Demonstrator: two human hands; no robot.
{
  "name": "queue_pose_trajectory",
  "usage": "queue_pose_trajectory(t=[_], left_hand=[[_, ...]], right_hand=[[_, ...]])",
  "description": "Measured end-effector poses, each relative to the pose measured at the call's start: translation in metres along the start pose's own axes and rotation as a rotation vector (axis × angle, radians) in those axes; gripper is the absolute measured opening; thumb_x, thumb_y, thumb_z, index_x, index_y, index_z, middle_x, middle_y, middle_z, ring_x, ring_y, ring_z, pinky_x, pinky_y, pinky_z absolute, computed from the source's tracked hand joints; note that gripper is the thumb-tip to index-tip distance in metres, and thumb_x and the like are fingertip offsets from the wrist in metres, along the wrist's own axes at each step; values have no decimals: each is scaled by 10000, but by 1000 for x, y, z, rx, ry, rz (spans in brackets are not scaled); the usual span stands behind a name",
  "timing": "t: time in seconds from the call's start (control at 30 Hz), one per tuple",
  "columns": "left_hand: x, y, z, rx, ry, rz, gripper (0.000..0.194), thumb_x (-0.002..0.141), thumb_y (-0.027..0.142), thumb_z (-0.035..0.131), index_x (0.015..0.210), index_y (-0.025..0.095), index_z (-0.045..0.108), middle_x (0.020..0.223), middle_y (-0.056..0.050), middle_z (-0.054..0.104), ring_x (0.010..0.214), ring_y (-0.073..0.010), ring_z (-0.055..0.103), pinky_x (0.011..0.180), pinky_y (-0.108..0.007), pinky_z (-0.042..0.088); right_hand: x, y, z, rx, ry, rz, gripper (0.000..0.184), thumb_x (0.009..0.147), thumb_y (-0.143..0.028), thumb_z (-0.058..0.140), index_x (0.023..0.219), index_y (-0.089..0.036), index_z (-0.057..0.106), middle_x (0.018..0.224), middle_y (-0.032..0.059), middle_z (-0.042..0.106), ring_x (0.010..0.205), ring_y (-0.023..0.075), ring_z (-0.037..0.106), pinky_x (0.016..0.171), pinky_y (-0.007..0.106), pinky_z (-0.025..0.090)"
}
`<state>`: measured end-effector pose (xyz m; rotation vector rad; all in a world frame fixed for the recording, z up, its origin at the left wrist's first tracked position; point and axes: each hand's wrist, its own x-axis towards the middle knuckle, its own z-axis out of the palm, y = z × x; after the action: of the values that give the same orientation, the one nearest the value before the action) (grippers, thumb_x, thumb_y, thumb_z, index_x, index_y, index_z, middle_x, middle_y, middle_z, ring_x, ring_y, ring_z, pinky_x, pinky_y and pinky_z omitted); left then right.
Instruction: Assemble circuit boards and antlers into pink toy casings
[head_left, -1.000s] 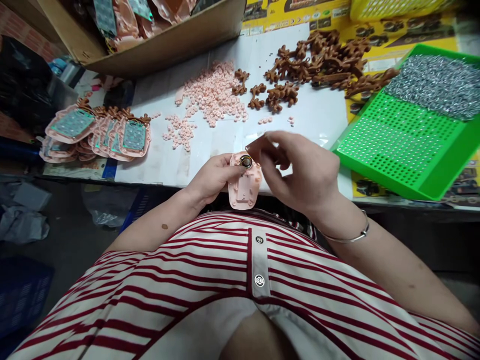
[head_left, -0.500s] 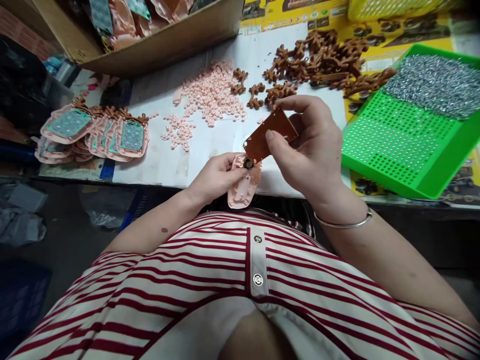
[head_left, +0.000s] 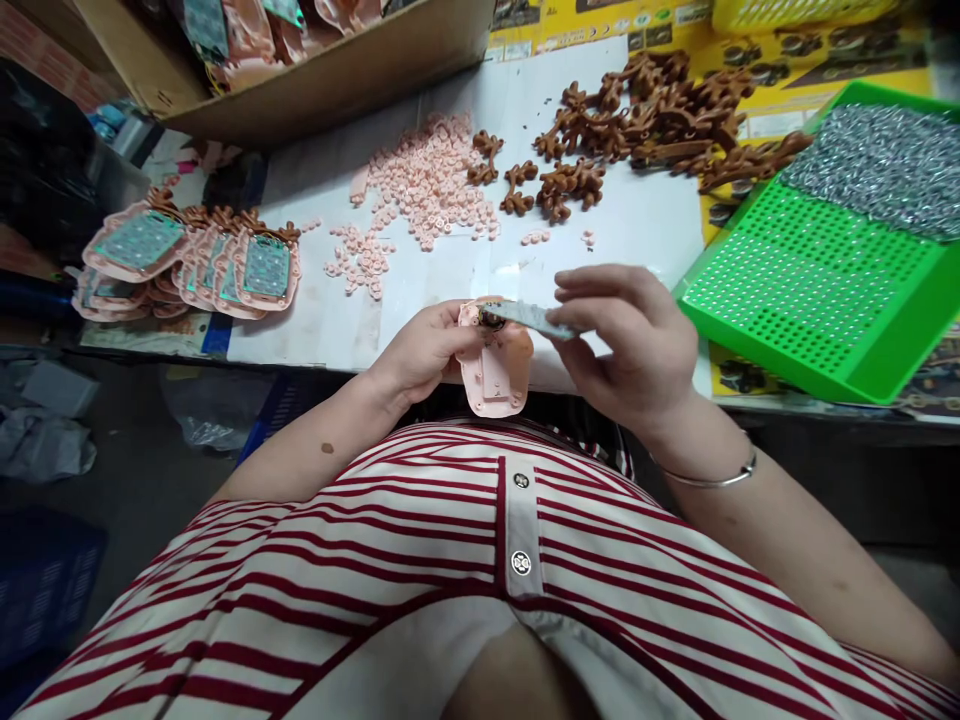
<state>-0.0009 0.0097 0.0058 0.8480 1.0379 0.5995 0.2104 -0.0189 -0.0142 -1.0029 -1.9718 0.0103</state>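
My left hand [head_left: 418, 352] grips a pink plastic shell [head_left: 495, 375] by its left side, just off the table's front edge. The shell's hollow inside faces up, with small pegs in it. A small dark round part [head_left: 491, 317] sits near its top. Between the thumb and fingers of my right hand [head_left: 630, 345] is a circuit board [head_left: 531, 318], tilted nearly edge-on with a greyish face showing. Its left end is over the shell's top, close to the round part; whether they touch I cannot tell.
Small pink pieces [head_left: 427, 180] lie heaped behind my hands, with brown branch-shaped parts [head_left: 570, 188] to their right. A green basket [head_left: 810, 290] holds silvery screws [head_left: 885, 165]. Shells fitted with boards [head_left: 266, 270] are stacked at left. A cardboard box [head_left: 322, 95] stands behind.
My right hand has lowered and turned the circuit board from its brown face to nearly edge-on. The shell in my left hand has turned to show more of its inside.
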Motion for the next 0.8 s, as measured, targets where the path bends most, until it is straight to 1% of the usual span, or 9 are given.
queue_pose_trajectory(t=[0.07,0.13,0.2,0.27,0.33,0.43,0.53,0.67,0.8], left_hand=[[0,0,0,-35,1,-2,259,644,164,734,902,148,733,802,-16,728,696,-151,671,664,-245,536],[0,1,2,-57,16,-19,276,634,158,734,910,144,736,773,-14,723,679,-154,668,659,-250,535],[0,2,3,-72,36,-32,269,635,169,756,901,133,736,766,-17,723,663,-145,660,647,-241,530],[-1,3,5,-81,40,-35,262,638,193,782,887,128,734,768,-17,722,648,-133,651,628,-229,523],[-2,4,6,-78,31,-33,278,644,218,799,900,132,733,776,-14,721,647,-131,650,616,-224,522],[-4,4,6,-64,36,-25,294,651,250,813,907,134,729,772,-12,717,640,-130,644,606,-226,525],[-5,5,8,-64,52,-9,288,647,261,819,889,140,723,743,-1,710,622,-125,632,617,-234,531],[-5,6,10,-70,41,20,300,638,244,824,903,141,731,767,-3,723,640,-120,635,663,-232,533],[-3,5,9,-79,31,10,306,655,244,816,932,142,738,775,-6,720,645,-121,636,645,-228,530]], right_hand=[[-11,-4,4,-18,16,-108,144,921,-188,599,1051,-233,638,1176,102,719,1030,208,694,815,357,600],[-20,-8,10,-33,19,-226,126,920,-155,591,1023,-208,641,1138,104,745,1028,206,701,843,361,604],[-25,-12,15,-59,11,-299,96,917,-129,592,971,-183,651,1096,109,764,1033,208,701,879,370,602],[-26,-15,18,-98,9,-325,85,919,-126,597,914,-178,664,1070,102,772,1032,201,697,891,366,598],[-25,-18,19,-144,21,-341,118,928,-132,591,861,-185,673,1030,83,778,999,187,691,877,349,597],[-21,-21,19,-181,39,-357,145,919,-121,596,813,-174,679,966,81,784,940,191,682,851,339,600],[-20,-23,20,-197,44,-351,147,910,-111,602,802,-175,680,954,84,785,940,193,671,852,339,594],[-19,-25,18,-244,43,-374,146,904,-115,607,794,-181,677,960,71,786,941,187,667,872,337,573],[-19,-27,16,-305,28,-388,154,911,-132,603,791,-196,674,973,44,793,957,181,665,891,333,551]])
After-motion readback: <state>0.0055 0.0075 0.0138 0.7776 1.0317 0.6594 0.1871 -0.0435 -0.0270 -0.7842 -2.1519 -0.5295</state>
